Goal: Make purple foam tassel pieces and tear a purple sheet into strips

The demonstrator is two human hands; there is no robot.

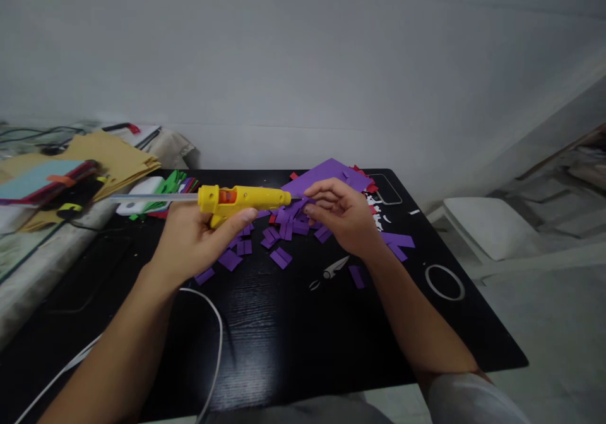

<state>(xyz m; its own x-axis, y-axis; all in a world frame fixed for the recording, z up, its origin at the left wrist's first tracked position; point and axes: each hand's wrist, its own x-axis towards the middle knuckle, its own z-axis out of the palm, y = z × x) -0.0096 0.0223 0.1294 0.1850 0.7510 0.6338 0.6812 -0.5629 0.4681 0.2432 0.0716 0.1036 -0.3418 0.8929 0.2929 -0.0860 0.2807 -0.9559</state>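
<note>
My left hand (196, 238) is wrapped round a yellow glue gun (246, 200), with a long clear glue stick (146, 197) coming out of its back end. The gun's nozzle points right, towards the fingertips of my right hand (338, 208). Those fingers are curled and pinched together; whatever lies between them is too small to make out, though purple shows beside the fingertips. Many small purple pieces (281, 258) lie scattered on the black table (293, 335) below and between the hands. A larger purple sheet (326, 170) lies behind my right hand.
Small scissors (336, 267) and a white ring (445, 282) lie on the table. A white cable (220, 335) curves across the front left. Green bundles (171, 184) and brown paper (113, 156) are at the left. Red and white scraps (377, 212) lie beyond my right wrist. A white stool (490, 227) stands right.
</note>
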